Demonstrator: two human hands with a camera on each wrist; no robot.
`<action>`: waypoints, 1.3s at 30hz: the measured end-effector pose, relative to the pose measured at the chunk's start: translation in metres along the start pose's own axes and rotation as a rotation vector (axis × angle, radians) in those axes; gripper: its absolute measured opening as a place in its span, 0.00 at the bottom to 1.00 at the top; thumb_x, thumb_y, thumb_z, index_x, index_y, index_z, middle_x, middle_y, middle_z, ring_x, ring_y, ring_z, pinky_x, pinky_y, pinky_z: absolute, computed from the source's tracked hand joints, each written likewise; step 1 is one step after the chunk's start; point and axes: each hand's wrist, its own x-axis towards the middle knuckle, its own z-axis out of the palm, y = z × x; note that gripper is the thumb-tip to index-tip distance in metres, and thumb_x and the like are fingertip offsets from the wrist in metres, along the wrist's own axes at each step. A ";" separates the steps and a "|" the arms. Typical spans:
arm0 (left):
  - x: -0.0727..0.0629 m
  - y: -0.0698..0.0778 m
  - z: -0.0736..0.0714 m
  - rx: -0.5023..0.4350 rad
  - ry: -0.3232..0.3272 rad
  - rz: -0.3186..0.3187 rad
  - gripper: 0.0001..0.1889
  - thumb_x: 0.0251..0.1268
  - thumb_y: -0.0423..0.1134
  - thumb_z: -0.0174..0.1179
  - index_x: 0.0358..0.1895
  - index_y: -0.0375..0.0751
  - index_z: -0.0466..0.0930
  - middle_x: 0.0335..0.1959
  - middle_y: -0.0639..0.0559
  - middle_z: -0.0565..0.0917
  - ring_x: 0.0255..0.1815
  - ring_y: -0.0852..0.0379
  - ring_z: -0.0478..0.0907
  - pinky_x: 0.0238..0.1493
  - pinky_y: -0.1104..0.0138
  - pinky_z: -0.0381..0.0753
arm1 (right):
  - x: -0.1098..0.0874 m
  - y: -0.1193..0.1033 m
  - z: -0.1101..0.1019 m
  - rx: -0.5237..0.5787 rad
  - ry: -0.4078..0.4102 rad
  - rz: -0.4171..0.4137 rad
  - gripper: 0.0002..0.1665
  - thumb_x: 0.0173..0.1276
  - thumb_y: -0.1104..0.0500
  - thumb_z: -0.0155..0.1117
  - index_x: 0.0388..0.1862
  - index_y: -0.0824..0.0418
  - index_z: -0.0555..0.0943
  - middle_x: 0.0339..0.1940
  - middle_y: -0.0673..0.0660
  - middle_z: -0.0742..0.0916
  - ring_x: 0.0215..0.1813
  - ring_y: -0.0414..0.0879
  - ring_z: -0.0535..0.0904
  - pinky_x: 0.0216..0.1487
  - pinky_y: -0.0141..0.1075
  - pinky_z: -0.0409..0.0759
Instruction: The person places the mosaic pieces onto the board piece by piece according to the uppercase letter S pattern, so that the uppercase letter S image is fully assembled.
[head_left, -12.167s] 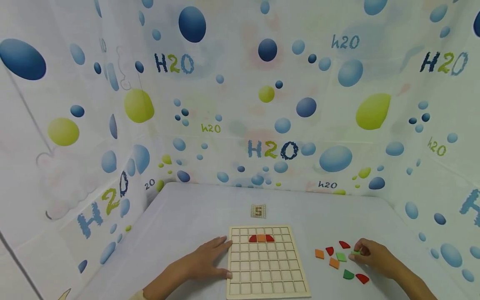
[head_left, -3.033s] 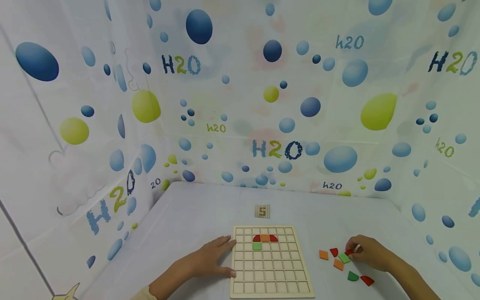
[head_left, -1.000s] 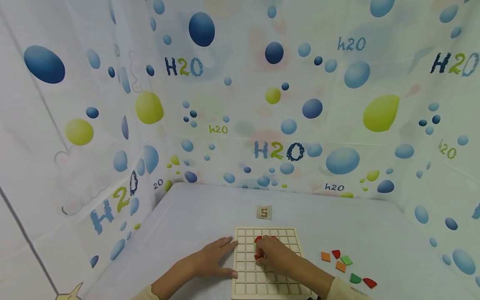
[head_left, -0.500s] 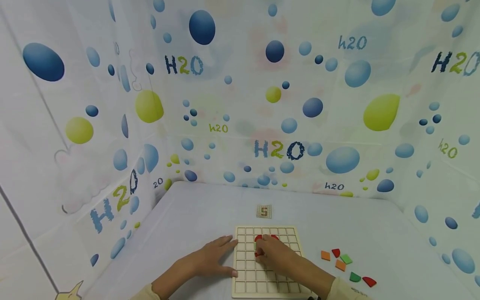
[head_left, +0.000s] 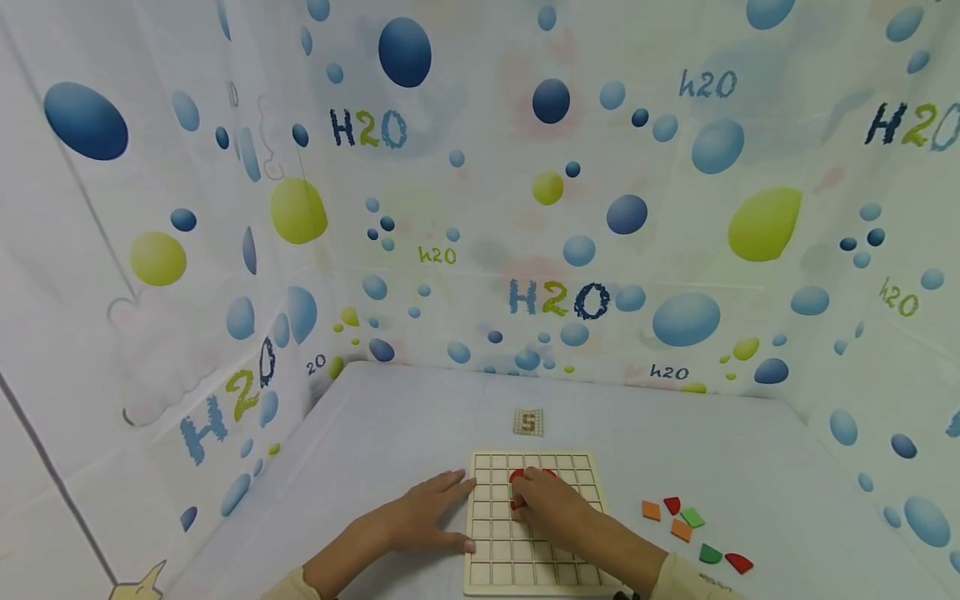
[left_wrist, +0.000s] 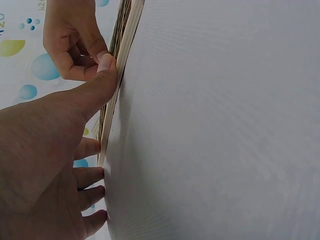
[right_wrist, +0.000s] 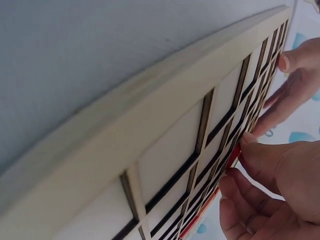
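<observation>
My right hand (head_left: 551, 504) is no longer picking among loose pieces (head_left: 681, 531); is pinching red piece (right_wrist: 233, 156) at grid board (head_left: 501, 551), so work is seemingly advancing. Left hand (head_left: 423, 517), fingers apart, is touching board's left edge.

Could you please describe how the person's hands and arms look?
The left hand and right hand are bare and ungloved. Pale cream sleeves end partway up the forearms; the right sleeve carries a small dark marking, too small to read.
</observation>
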 end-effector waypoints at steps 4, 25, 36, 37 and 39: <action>0.000 0.001 0.000 -0.004 0.000 0.005 0.51 0.63 0.70 0.68 0.84 0.48 0.60 0.84 0.38 0.60 0.84 0.34 0.58 0.78 0.35 0.62 | -0.002 -0.002 -0.002 0.006 -0.005 -0.003 0.09 0.71 0.60 0.75 0.35 0.54 0.81 0.35 0.44 0.78 0.37 0.33 0.72 0.39 0.29 0.81; 0.002 0.001 0.000 0.012 -0.007 -0.022 0.52 0.62 0.71 0.68 0.84 0.50 0.60 0.85 0.40 0.59 0.84 0.35 0.57 0.79 0.37 0.61 | 0.000 0.000 0.002 -0.008 0.016 -0.013 0.07 0.68 0.63 0.76 0.36 0.56 0.85 0.35 0.44 0.81 0.42 0.37 0.79 0.44 0.30 0.85; 0.002 0.002 0.000 0.004 -0.008 -0.033 0.52 0.61 0.71 0.68 0.84 0.52 0.60 0.85 0.41 0.60 0.85 0.36 0.57 0.79 0.37 0.61 | -0.004 0.001 -0.001 -0.047 0.037 0.001 0.08 0.66 0.63 0.78 0.35 0.55 0.85 0.36 0.45 0.83 0.40 0.38 0.80 0.42 0.32 0.85; 0.002 0.002 0.000 0.005 -0.008 -0.034 0.52 0.61 0.71 0.68 0.84 0.52 0.60 0.85 0.41 0.60 0.85 0.36 0.57 0.80 0.37 0.61 | -0.005 0.002 -0.001 -0.046 0.033 0.006 0.08 0.66 0.63 0.78 0.36 0.55 0.85 0.37 0.46 0.84 0.41 0.39 0.81 0.42 0.33 0.85; 0.002 0.002 0.000 0.010 -0.008 -0.038 0.52 0.61 0.71 0.69 0.84 0.52 0.60 0.85 0.42 0.60 0.85 0.36 0.57 0.79 0.37 0.62 | -0.007 0.005 -0.002 -0.028 0.023 0.016 0.07 0.67 0.63 0.78 0.37 0.55 0.85 0.39 0.47 0.85 0.44 0.41 0.83 0.44 0.34 0.86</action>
